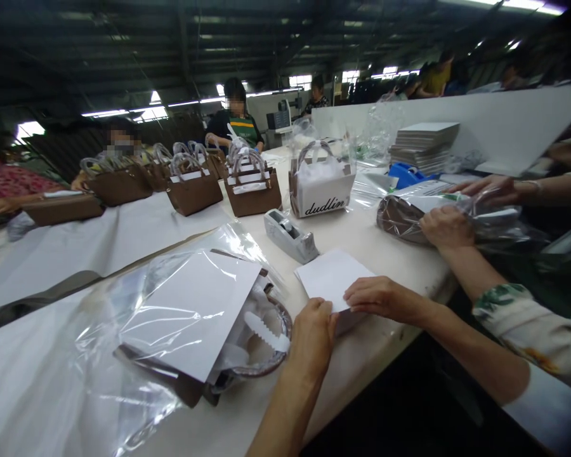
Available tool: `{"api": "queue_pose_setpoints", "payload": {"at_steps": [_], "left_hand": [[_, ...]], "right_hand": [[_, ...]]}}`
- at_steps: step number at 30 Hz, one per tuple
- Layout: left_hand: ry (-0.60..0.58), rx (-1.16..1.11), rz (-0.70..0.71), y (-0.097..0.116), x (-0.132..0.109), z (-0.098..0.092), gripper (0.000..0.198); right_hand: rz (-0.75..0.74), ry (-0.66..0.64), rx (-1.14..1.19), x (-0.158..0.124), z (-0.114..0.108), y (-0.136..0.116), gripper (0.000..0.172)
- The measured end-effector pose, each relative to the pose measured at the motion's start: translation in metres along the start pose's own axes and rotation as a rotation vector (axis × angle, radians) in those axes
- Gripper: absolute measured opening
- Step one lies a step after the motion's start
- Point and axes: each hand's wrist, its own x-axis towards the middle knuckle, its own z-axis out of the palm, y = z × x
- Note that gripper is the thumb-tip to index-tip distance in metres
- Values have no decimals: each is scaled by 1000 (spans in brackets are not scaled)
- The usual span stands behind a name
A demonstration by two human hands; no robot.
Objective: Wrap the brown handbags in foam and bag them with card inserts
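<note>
My left hand [313, 336] is closed on the near corner of a white card [332, 271], thumb and fingers pressed to its edge. From the right, my right hand [385, 298] grips the same card's near edge, fingers together on top and thumb hidden. Whether it is one card or a small stack I cannot tell. Left of my hands lies a brown handbag [185, 384] in a clear plastic bag [99, 336]. Another white card [195, 308] covers its side, and its wrapped handle [285, 324] points toward my left hand.
A tape dispenser [291, 236] stands just beyond the card. Farther back are several brown handbags [253, 193] and a bagged one with a printed white front [326, 193]. At right, a co-worker's hands [450, 225] handle another bagged handbag [400, 219]. Stacked boards [423, 146] stand behind.
</note>
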Motion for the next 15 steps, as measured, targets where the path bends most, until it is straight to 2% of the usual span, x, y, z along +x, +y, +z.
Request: {"api": "queue_pose_setpoints", "payload": {"at_steps": [1,5,11,13,15], "left_hand": [[-5,-3,-6,-1,-2,4,14],[-6,0,-39,-4,-10,16,14],[31,74,-56,-8,-10,23,16],[56,91,-38,-8,-8,25,15],[97,101,-27,-4,-7,24,19]], "right_hand": [[-18,-47,-16,-3,2,5,20],[-47,-82,31,-7,3,18,20],[-30,-112,35,-2,0,17,23],[-27,-65,-22,-3,-1,19,23],[-27,73,-127,-9,-5,21,24]]}}
